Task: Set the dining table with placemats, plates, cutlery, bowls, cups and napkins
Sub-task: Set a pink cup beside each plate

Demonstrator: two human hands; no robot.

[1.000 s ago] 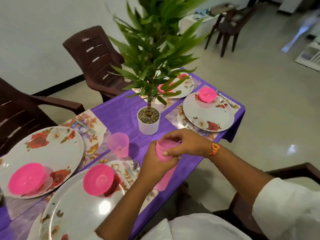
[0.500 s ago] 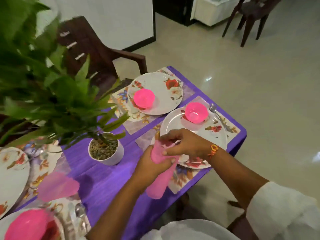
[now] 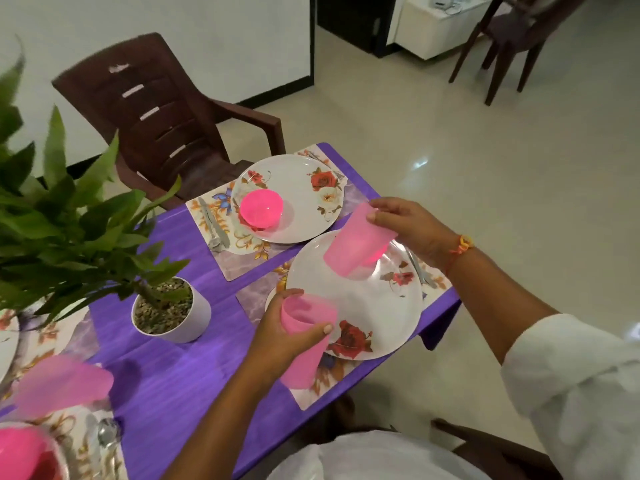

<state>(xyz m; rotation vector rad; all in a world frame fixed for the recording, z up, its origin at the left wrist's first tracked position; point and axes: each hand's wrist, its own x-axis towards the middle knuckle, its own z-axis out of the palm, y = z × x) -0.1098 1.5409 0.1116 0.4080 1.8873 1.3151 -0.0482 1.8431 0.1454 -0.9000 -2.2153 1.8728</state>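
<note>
Cups split between hands: right hand grips tilted cup over near plate, base low-left, nearest the far plate; left hand grips second cup, near-upright, at worktop edge.

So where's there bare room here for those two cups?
Bare purple cloth between the plant pot and the near placemat, running to the table's near edge. Crowded: near plate and far plate nearly cover their placemats, cutlery alongside.
</note>
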